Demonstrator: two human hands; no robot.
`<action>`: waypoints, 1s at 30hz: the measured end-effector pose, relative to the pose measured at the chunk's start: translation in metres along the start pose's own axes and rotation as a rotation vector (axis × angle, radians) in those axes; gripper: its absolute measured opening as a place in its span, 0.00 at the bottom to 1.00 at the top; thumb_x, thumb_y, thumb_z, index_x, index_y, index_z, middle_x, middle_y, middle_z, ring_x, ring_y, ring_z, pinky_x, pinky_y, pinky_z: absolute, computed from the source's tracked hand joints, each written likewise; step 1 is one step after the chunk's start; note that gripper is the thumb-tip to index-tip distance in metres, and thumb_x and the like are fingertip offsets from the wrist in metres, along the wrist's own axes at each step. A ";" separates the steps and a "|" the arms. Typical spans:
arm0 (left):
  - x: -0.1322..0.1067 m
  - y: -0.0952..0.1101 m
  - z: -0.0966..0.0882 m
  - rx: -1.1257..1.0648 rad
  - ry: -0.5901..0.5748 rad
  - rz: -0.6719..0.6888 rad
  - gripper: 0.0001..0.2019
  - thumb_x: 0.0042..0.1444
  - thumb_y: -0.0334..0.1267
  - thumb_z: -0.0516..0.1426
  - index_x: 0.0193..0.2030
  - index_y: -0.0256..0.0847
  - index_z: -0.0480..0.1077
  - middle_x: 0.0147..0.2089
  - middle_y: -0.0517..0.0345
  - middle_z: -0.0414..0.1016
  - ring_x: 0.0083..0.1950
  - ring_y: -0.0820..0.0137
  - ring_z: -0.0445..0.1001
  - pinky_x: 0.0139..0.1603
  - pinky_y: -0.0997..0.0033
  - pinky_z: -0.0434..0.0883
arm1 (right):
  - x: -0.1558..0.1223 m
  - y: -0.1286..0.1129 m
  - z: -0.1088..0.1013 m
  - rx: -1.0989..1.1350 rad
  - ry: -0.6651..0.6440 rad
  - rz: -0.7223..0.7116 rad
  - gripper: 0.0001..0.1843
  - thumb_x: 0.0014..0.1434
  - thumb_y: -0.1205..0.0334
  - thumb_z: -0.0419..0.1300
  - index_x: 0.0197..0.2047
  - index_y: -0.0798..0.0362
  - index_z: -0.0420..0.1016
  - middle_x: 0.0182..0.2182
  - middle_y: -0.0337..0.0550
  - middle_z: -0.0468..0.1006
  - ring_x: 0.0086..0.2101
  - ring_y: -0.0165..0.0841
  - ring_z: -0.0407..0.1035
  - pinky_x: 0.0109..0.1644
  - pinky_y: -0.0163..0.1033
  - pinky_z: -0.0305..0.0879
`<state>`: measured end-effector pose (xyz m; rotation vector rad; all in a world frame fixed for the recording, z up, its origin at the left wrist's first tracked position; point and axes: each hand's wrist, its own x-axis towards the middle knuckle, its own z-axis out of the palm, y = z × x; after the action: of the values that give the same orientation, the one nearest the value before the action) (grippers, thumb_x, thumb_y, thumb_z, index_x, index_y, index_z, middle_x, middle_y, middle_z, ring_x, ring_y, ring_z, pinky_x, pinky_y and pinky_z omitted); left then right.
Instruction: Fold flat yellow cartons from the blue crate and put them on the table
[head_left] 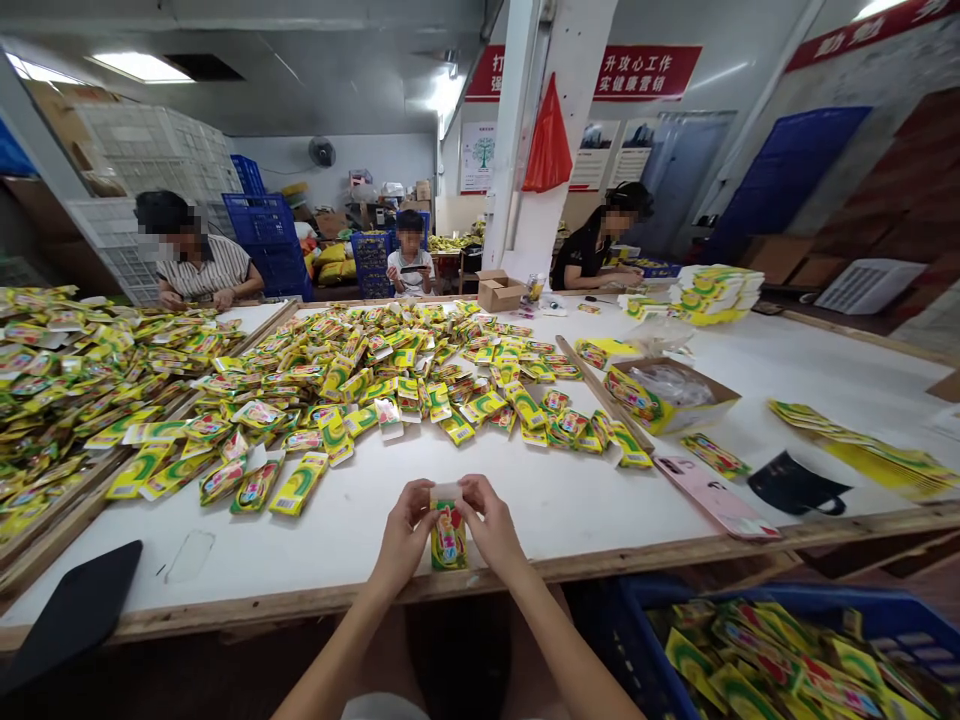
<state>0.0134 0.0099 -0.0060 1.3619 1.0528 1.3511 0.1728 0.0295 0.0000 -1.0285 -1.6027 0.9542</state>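
Observation:
Between my two hands, just above the front edge of the white table, is a small yellow-green carton (448,540) with red and pink lettering. Its pale end flap stands up at the top. My left hand (411,522) pinches the carton's upper left side with thumb and fingers. On the upper right side, my right hand (486,518) grips it the same way. Beyond the hands lies a wide heap of similar small cartons (360,370), many with white flaps sticking out.
A wooden-edged table (360,535) spans the front. To the right are a pink phone (716,495), a black cup-like item (796,483), an open display box (667,395) and stacked flat cartons (862,445). A blue crate (645,640) of cartons stands below. A black flat object (82,610) juts in at left. Several people sit beyond.

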 end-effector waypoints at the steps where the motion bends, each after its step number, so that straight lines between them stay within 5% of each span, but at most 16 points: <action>1: 0.000 0.001 0.000 -0.001 0.004 -0.001 0.15 0.53 0.42 0.59 0.47 0.42 0.68 0.43 0.52 0.77 0.46 0.64 0.75 0.48 0.63 0.72 | -0.001 -0.001 0.001 0.012 0.003 -0.003 0.10 0.58 0.64 0.54 0.44 0.50 0.71 0.33 0.40 0.76 0.35 0.34 0.72 0.42 0.39 0.69; 7: -0.007 0.011 0.003 0.128 0.050 0.025 0.11 0.54 0.45 0.58 0.35 0.39 0.73 0.36 0.54 0.76 0.40 0.65 0.75 0.43 0.66 0.72 | -0.009 -0.010 0.002 -0.071 -0.039 -0.072 0.09 0.59 0.58 0.56 0.36 0.51 0.76 0.35 0.43 0.77 0.36 0.35 0.71 0.41 0.39 0.69; 21: 0.004 0.006 0.005 0.000 0.121 -0.077 0.10 0.51 0.41 0.61 0.35 0.37 0.74 0.30 0.57 0.76 0.32 0.69 0.73 0.35 0.72 0.69 | 0.006 -0.012 0.005 -0.104 -0.010 0.042 0.07 0.56 0.59 0.57 0.33 0.52 0.73 0.27 0.39 0.76 0.27 0.32 0.69 0.34 0.36 0.66; 30: -0.009 0.000 0.003 0.037 0.058 -0.063 0.11 0.54 0.42 0.59 0.38 0.37 0.75 0.36 0.53 0.78 0.40 0.65 0.75 0.43 0.67 0.71 | -0.009 -0.008 0.005 0.015 -0.048 0.028 0.08 0.59 0.58 0.55 0.35 0.52 0.73 0.32 0.41 0.78 0.34 0.34 0.72 0.40 0.38 0.68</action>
<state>0.0162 0.0009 -0.0079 1.3126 1.1553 1.3372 0.1681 0.0179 0.0033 -1.0275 -1.6213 1.0154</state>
